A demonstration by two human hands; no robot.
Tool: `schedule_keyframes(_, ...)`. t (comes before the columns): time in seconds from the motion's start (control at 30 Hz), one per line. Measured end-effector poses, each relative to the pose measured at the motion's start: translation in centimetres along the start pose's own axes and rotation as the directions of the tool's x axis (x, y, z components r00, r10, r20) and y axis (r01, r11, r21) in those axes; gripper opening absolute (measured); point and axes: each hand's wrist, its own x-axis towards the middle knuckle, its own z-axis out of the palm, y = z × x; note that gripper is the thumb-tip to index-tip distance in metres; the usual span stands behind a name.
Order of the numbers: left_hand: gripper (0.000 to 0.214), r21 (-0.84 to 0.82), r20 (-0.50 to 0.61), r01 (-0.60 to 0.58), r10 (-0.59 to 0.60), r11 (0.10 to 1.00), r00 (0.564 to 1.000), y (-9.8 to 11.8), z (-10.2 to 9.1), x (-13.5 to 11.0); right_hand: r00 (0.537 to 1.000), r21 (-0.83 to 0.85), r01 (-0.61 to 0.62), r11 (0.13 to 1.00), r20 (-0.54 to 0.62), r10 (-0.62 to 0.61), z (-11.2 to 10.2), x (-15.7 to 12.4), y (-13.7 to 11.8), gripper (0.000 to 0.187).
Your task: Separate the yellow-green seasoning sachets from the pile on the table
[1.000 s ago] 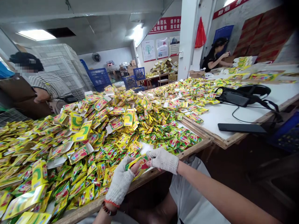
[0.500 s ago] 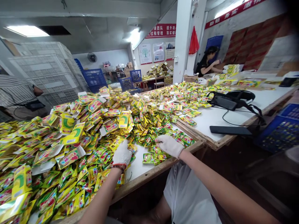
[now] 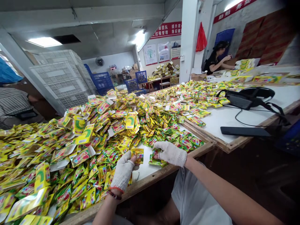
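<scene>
My left hand, in a white knitted glove with bare fingertips, pinches a small yellow sachet over a bare white patch of the table. To its right, my gloved right hand curls its thumb and fingers around green sachets close to the table's front edge; how many it grips is hidden. Loose yellow and green sachets lie beyond and left of my hands. Over them, yellow cardboard boxes, some with open flaps, form a large heap.
A wooden rim borders the table. On the adjoining table at right lie a black headset with straps, its cable and a flat black device. One person sits at the back right, another in a striped shirt at far left.
My left hand has come back from the pile toward me with a yellow sachet in its fingers. My right hand has closed around green sachets at nearly the same place. The view has shifted slightly left.
</scene>
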Motion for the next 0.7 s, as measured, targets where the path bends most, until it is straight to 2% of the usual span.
schedule_keyframes(0.03,0.045,-0.104,0.021,0.028,-0.026,0.994,0.999,0.2,0.3,-0.6,0.998,0.075,0.024,0.997,0.049,-0.028,0.4,0.1,-0.8,0.030)
schedule_keyframes(0.1,0.042,-0.187,0.102,0.037,-0.018,0.982,0.995,0.7,0.9,-1.7,0.990,0.115,0.058,0.992,0.117,-0.072,1.1,0.4,-2.1,0.030)
schedule_keyframes(0.2,0.035,-0.189,0.200,0.000,0.038,0.982,0.979,1.4,1.3,-2.7,0.997,0.055,0.043,0.998,0.065,-0.047,2.0,1.0,-3.2,0.032)
schedule_keyframes(0.27,0.033,-0.177,0.183,-0.020,0.053,0.984,0.982,1.4,1.4,-2.9,1.000,0.061,-0.011,0.998,0.017,0.010,2.6,1.1,-3.3,0.032)
schedule_keyframes(0.37,0.034,-0.232,0.141,-0.020,0.054,0.973,0.989,0.9,1.7,-3.1,0.991,0.181,-0.103,0.978,-0.067,0.117,3.7,0.6,-3.2,0.041)
schedule_keyframes(0.43,0.034,-0.269,0.122,-0.043,0.078,0.962,0.990,0.5,2.0,-3.4,0.985,0.304,-0.112,0.946,-0.094,0.147,4.4,0.2,-3.0,0.053)
schedule_keyframes(0.47,0.034,-0.258,0.116,-0.071,0.103,0.964,0.988,0.4,2.1,-3.6,0.991,0.358,-0.084,0.930,-0.070,0.117,4.8,0.1,-2.9,0.054)
schedule_keyframes(0.53,0.030,-0.122,0.091,-0.173,0.185,0.977,0.979,0.4,1.9,-3.9,0.999,0.413,-0.035,0.910,0.023,0.028,5.4,0.1,-2.8,0.044)
schedule_keyframes(0.6,0.028,0.189,0.028,-0.264,0.263,0.946,0.964,0.7,0.6,-4.5,0.998,0.397,-0.032,0.917,0.058,0.009,5.9,0.2,-2.6,0.033)
schedule_keyframes(0.63,0.028,0.379,-0.022,-0.269,0.299,0.885,0.954,0.9,-0.7,-4.8,0.998,0.377,-0.047,0.925,0.064,0.025,6.1,0.2,-2.6,0.031)
schedule_keyframes(0.7,0.035,0.715,-0.152,-0.151,0.362,0.682,0.919,1.3,-4.6,-5.9,0.997,0.330,-0.077,0.941,0.053,0.063,6.2,0.0,-2.4,0.029)
